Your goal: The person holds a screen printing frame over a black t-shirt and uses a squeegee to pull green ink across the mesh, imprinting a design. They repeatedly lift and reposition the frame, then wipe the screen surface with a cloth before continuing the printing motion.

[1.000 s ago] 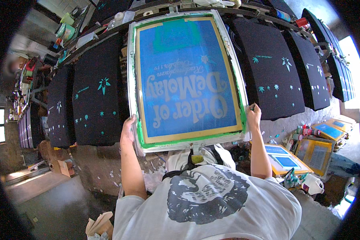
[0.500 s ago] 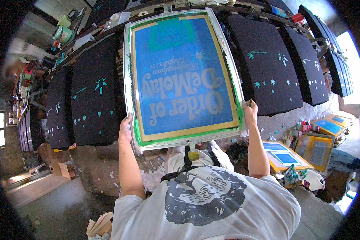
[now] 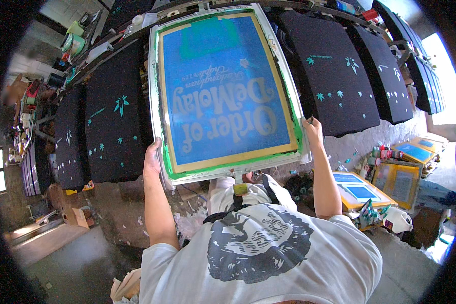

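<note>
A large silk-screen frame (image 3: 222, 96) with blue mesh, tan borders and green tape along its inner edges is tilted up in front of me. Pale lettering on the mesh stands upside down. My left hand (image 3: 152, 156) grips the frame's lower left side, its fingers mostly hidden behind the rim. At the lower right side, my right hand (image 3: 313, 131) is closed on the opposite rim; a small dark tip shows by its fingers, too small to name. Dark printed shirts (image 3: 334, 76) on boards lie right of the frame, and another dark shirt (image 3: 114, 116) lies to its left.
More screens (image 3: 362, 191) with yellow frames rest low at the right, beside a white jug (image 3: 399, 220). Small ink tubs (image 3: 382, 153) stand behind them. An open cardboard box (image 3: 81, 218) is on the left. Another person (image 3: 18, 99) is at the far left.
The screen frame, with both hands still on it, has shifted slightly left and up in the picture. The surroundings have also slid a little left. The right hand's fingers have changed position slightly.
</note>
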Available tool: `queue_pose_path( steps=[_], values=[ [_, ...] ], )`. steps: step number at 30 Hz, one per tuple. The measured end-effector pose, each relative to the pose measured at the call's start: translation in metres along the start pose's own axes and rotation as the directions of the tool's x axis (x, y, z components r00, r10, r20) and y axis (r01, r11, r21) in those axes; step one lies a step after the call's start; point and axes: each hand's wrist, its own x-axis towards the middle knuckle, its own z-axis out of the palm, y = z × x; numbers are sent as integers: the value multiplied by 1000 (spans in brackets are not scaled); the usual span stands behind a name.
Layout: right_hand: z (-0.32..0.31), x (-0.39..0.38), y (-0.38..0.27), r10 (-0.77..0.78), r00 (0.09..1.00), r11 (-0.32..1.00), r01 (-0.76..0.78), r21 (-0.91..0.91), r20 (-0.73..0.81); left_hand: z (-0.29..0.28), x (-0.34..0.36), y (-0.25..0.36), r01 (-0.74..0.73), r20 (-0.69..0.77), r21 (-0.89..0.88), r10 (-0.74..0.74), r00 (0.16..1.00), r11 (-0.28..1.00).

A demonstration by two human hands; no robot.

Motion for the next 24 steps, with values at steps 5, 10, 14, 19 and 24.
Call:
queue_pose_path(
  steps=[5,10,14,19,24],
  values=[
    [-4,1,11,-45,998,997,42,-58,-41,10,-3,-1,-1,-2,-41,1,1000,999],
    [8,-14,-14,7,1000,997,-8,73,16,-16,3,-6,-3,-6,-67,2,1000,998],
    [4,-14,-13,-28,1000,999,28,38,-12,-4,-2,-2,8,4,-71,-7,1000,997],
    [2,-4,2,-109,994,993,108,-52,-22,1,-3,1,3,15,-55,-2,1000,998],
    [2,1,9,-92,995,993,89,-82,-39,2,-1,1,20,1,-34,-20,1000,999]
  ],
)
